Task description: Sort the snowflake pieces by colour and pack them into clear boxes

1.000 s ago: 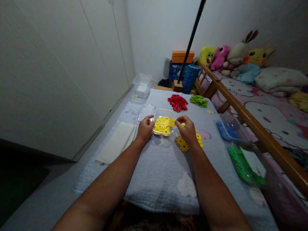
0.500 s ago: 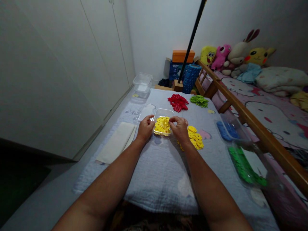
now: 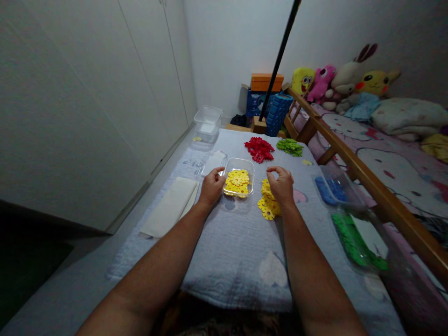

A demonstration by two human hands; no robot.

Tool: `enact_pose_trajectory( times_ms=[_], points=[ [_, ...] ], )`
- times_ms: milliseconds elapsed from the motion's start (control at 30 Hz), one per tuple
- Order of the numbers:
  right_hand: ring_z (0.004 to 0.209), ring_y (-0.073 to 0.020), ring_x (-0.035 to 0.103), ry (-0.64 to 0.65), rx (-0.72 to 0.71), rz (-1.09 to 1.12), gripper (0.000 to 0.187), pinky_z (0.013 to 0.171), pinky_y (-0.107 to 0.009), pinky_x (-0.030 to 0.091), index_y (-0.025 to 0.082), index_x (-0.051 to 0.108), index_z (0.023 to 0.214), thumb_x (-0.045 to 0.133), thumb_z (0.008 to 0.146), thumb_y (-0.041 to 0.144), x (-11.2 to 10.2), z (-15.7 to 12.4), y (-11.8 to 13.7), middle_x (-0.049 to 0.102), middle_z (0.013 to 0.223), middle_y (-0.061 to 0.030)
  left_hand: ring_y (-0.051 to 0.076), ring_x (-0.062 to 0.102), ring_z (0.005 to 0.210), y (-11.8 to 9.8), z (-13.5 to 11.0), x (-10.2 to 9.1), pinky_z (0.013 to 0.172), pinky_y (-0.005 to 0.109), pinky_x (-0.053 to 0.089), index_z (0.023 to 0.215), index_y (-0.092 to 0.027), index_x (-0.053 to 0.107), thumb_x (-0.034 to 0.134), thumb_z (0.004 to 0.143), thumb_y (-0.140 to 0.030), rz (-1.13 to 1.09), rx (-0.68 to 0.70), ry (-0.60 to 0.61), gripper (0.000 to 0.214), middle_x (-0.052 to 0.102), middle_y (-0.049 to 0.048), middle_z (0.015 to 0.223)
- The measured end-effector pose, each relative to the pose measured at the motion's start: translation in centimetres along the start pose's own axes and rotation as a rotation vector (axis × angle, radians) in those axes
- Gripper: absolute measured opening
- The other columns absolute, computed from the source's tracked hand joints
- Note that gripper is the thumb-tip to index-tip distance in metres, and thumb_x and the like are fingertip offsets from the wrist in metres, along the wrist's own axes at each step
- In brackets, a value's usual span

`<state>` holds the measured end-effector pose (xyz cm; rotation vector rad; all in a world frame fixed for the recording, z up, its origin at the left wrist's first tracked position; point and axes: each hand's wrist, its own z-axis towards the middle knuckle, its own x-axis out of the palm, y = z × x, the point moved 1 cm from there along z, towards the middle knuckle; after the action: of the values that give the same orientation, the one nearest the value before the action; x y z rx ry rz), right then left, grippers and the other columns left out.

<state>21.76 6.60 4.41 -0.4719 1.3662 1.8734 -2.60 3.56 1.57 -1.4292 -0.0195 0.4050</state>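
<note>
A clear plastic container holding several yellow flower-shaped pieces stands on the pale quilt. My left hand grips the container's left rim, thumb at its edge. To the right of it lies a loose pile of yellow pieces. My right hand hovers over that pile with thumb and fingers curled into a pinch; whatever is between them is hidden.
Red pieces and light-green pieces lie in heaps farther back. Boxes of blue pieces and green pieces sit at the right by a wooden bed rail. An empty clear tub, a lid and folded paper are on the left.
My right hand moved from over the container back right to the yellow pile. The left hand stayed on the container's rim.
</note>
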Motion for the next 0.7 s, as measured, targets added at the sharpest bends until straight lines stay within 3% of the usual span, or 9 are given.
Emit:
enact_pose_trajectory(
  times_ms=[233, 400, 700],
  points=[
    [0.117, -0.0345, 0.056, 0.095, 0.235, -0.325, 0.03, 0.104, -0.051, 0.037, 0.022, 0.077, 0.105, 0.056, 0.084, 0.029, -0.8, 1.0, -3.9, 0.072, 0.122, -0.0113, 0.012, 0.04, 0.056, 0.2, 0.1, 0.0, 0.059, 0.025, 0.034, 0.123, -0.008, 0.068, 0.057, 0.078, -0.032, -0.004, 0.003, 0.001, 0.052, 0.041, -0.0074, 0.06],
    [0.113, -0.0376, 0.056, 0.171, 0.211, -0.427, 0.034, 0.099, -0.053, 0.04, 0.023, 0.079, 0.109, 0.06, 0.081, 0.032, 0.1, 0.7, -5.3, 0.069, 0.122, -0.0152, 0.012, 0.039, 0.056, 0.1, 0.1, 0.0, 0.059, 0.025, 0.034, 0.122, -0.007, 0.068, 0.057, 0.078, -0.033, -0.005, 0.0, 0.007, 0.052, 0.04, -0.0077, 0.059],
    [0.106, -0.0334, 0.056, 0.154, 0.208, -0.388, 0.033, 0.097, -0.052, 0.04, 0.025, 0.08, 0.101, 0.062, 0.073, 0.023, 0.2, 0.6, -6.7, 0.069, 0.109, -0.014, 0.012, 0.04, 0.056, 0.5, 0.2, 0.1, 0.059, 0.025, 0.034, 0.121, -0.009, 0.069, 0.058, 0.076, -0.034, -0.022, -0.012, -0.003, 0.053, 0.041, -0.0074, 0.059]
  ],
)
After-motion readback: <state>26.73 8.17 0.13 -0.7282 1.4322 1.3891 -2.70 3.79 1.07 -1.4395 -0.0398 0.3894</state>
